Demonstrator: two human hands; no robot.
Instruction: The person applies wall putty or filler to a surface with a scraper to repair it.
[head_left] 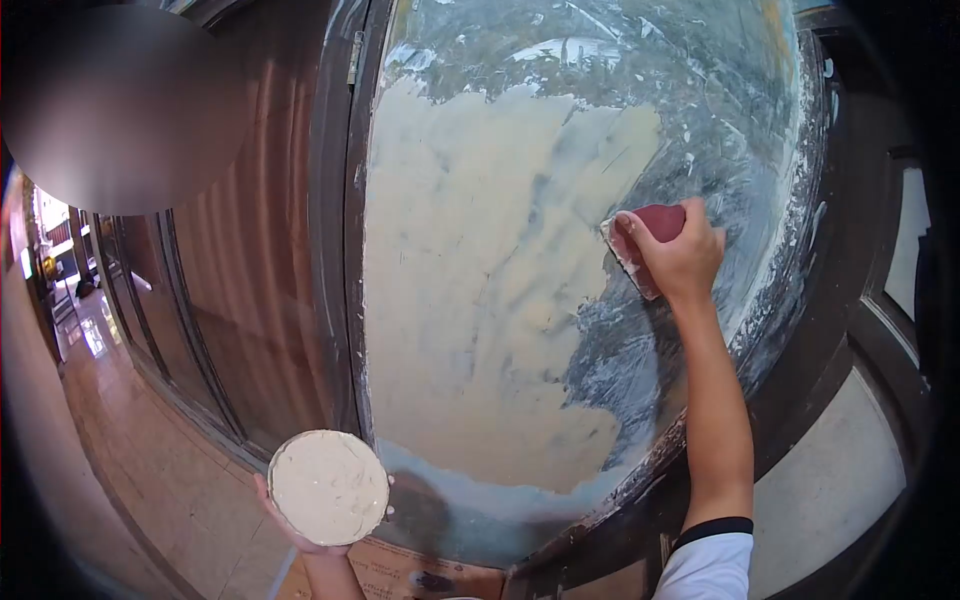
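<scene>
My right hand [688, 258] grips a dark red putty spreader [660, 220], thumb on its near face and fingers wrapped around the back. The spreader's edge, smeared with pale paste, is at the border between cream putty [470, 260] and the bare grey-blue part of an upright panel [690, 165]. Low on the left, my left hand [318, 548] supports a round container of cream putty [328, 488] from below and the side. The putty's surface is uneven, and some paste sticks to the rim on the right.
Dark framing with a hinge [355, 58] borders the panel on the left, beside a brown curtained pane [260, 250]. Printed cardboard [400, 572] lies below. Tiled floor [140, 420] runs off to the left. A blurred round patch covers the top left.
</scene>
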